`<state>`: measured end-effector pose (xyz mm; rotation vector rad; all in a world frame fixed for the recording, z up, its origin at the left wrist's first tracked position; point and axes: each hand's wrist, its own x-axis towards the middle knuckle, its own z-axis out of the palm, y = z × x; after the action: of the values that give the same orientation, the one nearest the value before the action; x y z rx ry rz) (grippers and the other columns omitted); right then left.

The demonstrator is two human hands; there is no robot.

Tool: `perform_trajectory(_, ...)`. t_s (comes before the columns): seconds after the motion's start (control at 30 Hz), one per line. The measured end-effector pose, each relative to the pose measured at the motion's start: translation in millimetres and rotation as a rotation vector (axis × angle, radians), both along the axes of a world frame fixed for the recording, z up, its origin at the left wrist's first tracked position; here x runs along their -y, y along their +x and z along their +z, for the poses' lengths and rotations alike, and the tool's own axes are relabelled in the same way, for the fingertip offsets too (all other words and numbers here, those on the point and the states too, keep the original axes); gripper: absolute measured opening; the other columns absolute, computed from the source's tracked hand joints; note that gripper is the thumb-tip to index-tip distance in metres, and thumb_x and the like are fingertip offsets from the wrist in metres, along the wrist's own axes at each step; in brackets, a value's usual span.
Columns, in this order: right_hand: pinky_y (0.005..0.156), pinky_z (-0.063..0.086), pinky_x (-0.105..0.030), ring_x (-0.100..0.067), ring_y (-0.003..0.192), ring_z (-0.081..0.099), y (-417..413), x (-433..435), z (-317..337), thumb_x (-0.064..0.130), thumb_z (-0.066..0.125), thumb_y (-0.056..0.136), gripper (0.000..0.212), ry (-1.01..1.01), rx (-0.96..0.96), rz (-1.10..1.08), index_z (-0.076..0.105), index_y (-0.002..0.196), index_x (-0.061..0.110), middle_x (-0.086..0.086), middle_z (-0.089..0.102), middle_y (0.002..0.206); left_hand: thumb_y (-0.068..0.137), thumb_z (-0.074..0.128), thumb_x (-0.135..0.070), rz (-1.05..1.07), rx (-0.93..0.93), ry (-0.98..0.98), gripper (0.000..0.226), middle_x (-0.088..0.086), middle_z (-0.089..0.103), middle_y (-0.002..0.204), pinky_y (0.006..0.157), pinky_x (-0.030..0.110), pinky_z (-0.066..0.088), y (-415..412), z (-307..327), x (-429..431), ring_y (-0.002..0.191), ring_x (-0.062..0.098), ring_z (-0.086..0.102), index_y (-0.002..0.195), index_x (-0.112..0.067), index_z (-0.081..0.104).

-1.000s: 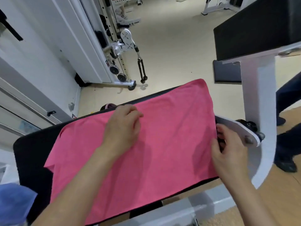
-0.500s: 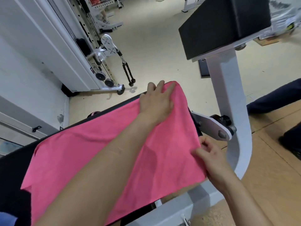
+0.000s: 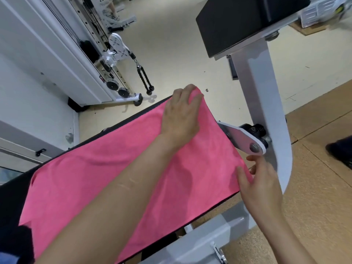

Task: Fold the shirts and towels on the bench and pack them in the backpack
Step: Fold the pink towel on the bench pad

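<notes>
A pink towel [image 3: 106, 183] lies spread flat along the black padded bench [image 3: 13, 242]. My left hand [image 3: 182, 115] grips the towel's far right corner, fingers curled over its edge. My right hand [image 3: 257, 183] pinches the near right corner, thumb on top of the cloth and fingers beneath the edge. The backpack is not in view.
A white bench upright [image 3: 266, 115] with a black pad [image 3: 243, 21] rises just right of the towel, with a pivot plate [image 3: 242, 138] close to my right hand. A cable machine [image 3: 116, 58] stands at the back left. A blue cloth [image 3: 7, 258] peeks in at bottom left. A shoe [image 3: 341, 151] shows at far right.
My left hand has moved from the middle of the towel's far edge to its far right corner and curled over it. My right hand slid down to the near right corner.
</notes>
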<state>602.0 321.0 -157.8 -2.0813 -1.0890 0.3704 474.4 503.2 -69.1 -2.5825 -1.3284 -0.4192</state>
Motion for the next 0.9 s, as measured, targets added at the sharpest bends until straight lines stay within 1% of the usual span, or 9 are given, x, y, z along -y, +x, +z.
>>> perform_trajectory(0.07,0.072,0.046,-0.046,-0.031,0.091,0.05,-10,2,-4,0.019,0.059,0.09,0.028,0.103,0.19,-0.015,0.059,0.114,0.003,-0.014,0.054,0.097,0.078,0.054,-0.02,-0.087,-0.015,0.047,0.049,0.016,0.049,0.142,0.099,0.045,0.044,-2,-15,2,0.124,0.037,0.048,0.125,-0.012,0.061)
perform_trajectory(0.2,0.091,0.046,-0.051,-0.04,0.118,0.045,-23,1,-7,0.026,0.052,0.088,0.05,0.098,0.217,0.07,0.05,0.134,0.007,-0.021,0.043,0.125,0.091,0.024,-0.06,0.007,-0.211,-0.081,0.071,0.011,0.015,0.161,0.12,0.05,0.008,-4,-32,4,0.149,0.028,0.013,0.152,-0.025,0.026)
perform_trajectory(0.3,0.108,0.037,-0.054,-0.041,0.139,0.027,-29,7,-16,0.04,0.041,0.094,0.063,-0.042,0.271,0.224,0.032,0.148,0.009,-0.026,0.03,0.148,0.091,0.018,-0.066,-0.002,-0.249,-0.036,0.072,0.011,0.01,0.162,0.119,0.052,0.005,-5,-38,2,0.15,0.028,0.008,0.153,-0.029,0.019)
perform_trajectory(0.4,0.114,0.021,-0.051,-0.03,0.149,0.008,-39,13,-28,0.047,0.035,0.096,0.068,-0.128,0.327,0.351,0.017,0.155,0.017,-0.016,0.015,0.16,0.09,0.016,-0.068,0.008,-0.288,-0.081,0.072,0.01,0.003,0.163,0.119,0.053,0.001,-4,-35,1,0.15,0.028,0.002,0.154,-0.034,0.012)
perform_trajectory(0.57,0.108,0.029,-0.059,-0.028,0.149,0.008,-41,13,-29,0.053,0.028,0.095,0.068,-0.234,0.369,0.392,0.016,0.155,0.021,-0.014,0.013,0.161,0.095,0.03,-0.06,-0.048,-0.302,-0.201,0.068,0.007,-0.006,0.163,0.119,0.054,-0.002,-8,-5,21,0.15,0.026,-0.008,0.154,-0.036,0.007)
perform_trajectory(0.67,0.101,0.035,-0.059,-0.03,0.145,0.021,-41,13,-19,0.054,0.034,0.091,0.069,-0.269,0.399,0.366,0.027,0.151,0.022,-0.014,0.023,0.158,0.097,0.042,-0.041,-0.045,-0.091,-0.294,0.056,0.009,0.016,0.161,0.116,0.047,0.022,-28,15,67,0.147,0.029,0.018,0.15,-0.028,0.031)
perform_trajectory(0.73,0.098,0.034,-0.059,-0.031,0.141,0.025,-45,13,-6,0.048,0.05,0.086,0.068,-0.26,0.376,0.343,0.034,0.147,0.022,-0.014,0.028,0.155,0.093,0.045,-0.032,0.0,0.207,-0.241,0.042,0.011,0.05,0.141,0.094,0.045,0.049,-58,20,110,0.124,0.032,0.05,0.13,-0.018,0.057)
perform_trajectory(0.8,0.096,0.035,-0.061,-0.036,0.136,0.031,-53,10,9,0.033,0.068,0.079,0.073,-0.227,0.339,0.339,0.038,0.144,0.019,-0.017,0.032,0.15,0.091,0.045,-0.03,0.108,0.413,-0.193,0.034,0.002,0.064,0.116,0.077,0.039,0.055,-103,16,153,0.101,0.024,0.06,0.113,-0.016,0.067)
perform_trajectory(0.9,0.092,0.04,-0.064,-0.044,0.126,0.041,-78,2,33,0.012,0.072,0.072,0.073,-0.058,0.317,0.44,0.044,0.139,0.01,-0.022,0.04,0.142,0.094,0.049,-0.026,0.435,0.617,-0.294,0.025,-0.014,0.061,0.104,0.082,0.033,0.052,-179,3,208,0.095,0.01,0.058,0.111,-0.022,0.068)
